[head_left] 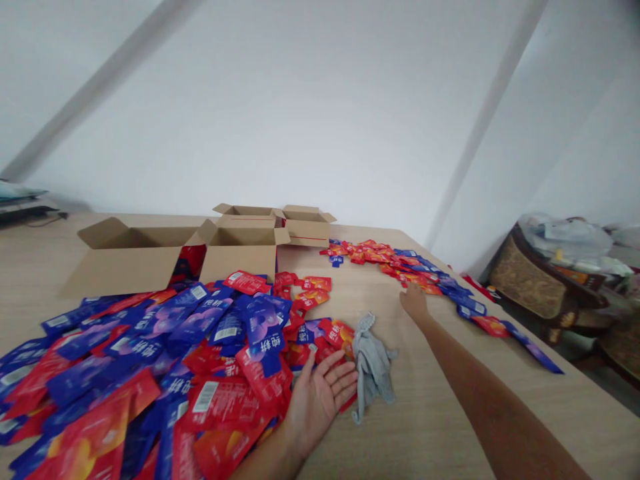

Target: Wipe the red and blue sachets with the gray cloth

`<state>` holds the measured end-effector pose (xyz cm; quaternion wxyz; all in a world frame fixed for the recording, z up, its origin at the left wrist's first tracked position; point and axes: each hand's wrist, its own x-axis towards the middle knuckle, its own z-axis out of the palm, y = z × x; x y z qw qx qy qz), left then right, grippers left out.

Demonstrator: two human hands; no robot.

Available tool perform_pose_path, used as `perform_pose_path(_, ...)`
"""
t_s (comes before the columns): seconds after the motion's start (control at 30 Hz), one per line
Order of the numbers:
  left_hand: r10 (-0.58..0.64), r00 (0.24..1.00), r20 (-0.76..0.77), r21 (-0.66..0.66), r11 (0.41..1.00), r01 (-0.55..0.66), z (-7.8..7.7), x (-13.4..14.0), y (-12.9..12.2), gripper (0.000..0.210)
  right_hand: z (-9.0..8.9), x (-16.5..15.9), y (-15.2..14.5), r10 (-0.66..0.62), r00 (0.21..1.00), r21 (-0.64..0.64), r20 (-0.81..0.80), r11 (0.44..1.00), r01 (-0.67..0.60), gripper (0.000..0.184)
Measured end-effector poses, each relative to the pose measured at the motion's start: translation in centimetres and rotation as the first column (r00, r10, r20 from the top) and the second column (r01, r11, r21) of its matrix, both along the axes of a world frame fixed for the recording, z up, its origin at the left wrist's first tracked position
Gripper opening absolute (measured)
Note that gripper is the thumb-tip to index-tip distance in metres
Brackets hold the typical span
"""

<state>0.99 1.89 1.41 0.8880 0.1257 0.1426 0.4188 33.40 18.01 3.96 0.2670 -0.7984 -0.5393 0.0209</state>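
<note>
My left hand (323, 393) lies palm up with its fingers spread, and nothing is in it. It rests at the right edge of a big heap of red and blue sachets (215, 393), beside a crumpled grey cloth (373, 367). My right hand (414, 300) reaches out to the near edge of a second, looser band of red sachets (373, 252) and blue ones. Its back faces me, so the fingers are mostly hidden, and whether they hold a sachet does not show.
Several open cardboard boxes (240, 257) stand behind the large heap, flaps raised. Near the table's right edge lies a blue sachet (533, 347). Beyond that edge is a patterned chair (530, 273) with plastic bags on it. A white wall (320, 120) rises behind the table.
</note>
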Motion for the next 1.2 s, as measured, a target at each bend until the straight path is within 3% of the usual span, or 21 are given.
perform_pose_path(0.2, 0.018, 1.000, -0.025, -0.033, 0.999, -0.019, -0.1, 0.1, 0.1, 0.051, -1.7, 6.9, 3.1, -0.040, 0.980, -0.145, 0.195, 0.987, 0.069, 0.055)
perform_pose_path(0.33, 0.029, 0.999, -0.034, -0.039, 0.999, -0.030, -0.2, 0.2, 0.1, 0.049, -3.0, 8.2, 4.0, -0.018, 0.970, -0.237, 0.243, 0.969, 0.077, 0.056)
perform_pose_path(0.47, 0.028, 0.998, -0.049, -0.041, 0.999, -0.030, 0.0, 0.2, 0.1, 0.049, -3.7, 5.8, 2.1, 0.010, 0.950, -0.242, 0.313, 0.968, 0.069, 0.056)
perform_pose_path(0.7, 0.003, 0.999, -0.036, 0.004, 1.000, -0.003, 0.2, 0.0, 0.1, 0.051, -3.4, -4.0, -5.0, 0.072, 0.877, -0.164, 0.476, 0.986, 0.008, 0.050)
perform_pose_path(0.8, -0.001, 1.000, -0.031, 0.024, 1.000, 0.002, 0.2, -0.1, 0.0, 0.051, -2.7, -6.4, -7.7, 0.148, 0.839, -0.170, 0.524, 0.983, -0.067, 0.047)
perform_pose_path(1.1, 0.001, 0.999, -0.041, 0.040, 0.999, 0.001, -0.3, -0.1, 0.1, 0.043, 0.5, -3.0, -11.7, 0.190, 0.868, -0.334, 0.459, 0.942, -0.029, 0.028)
perform_pose_path(1.2, 0.014, 1.000, -0.020, 0.039, 0.999, -0.013, -0.2, 0.0, 0.1, 0.045, 2.7, -3.4, -12.5, 0.160, 0.950, -0.305, 0.270, 0.949, -0.073, 0.031)
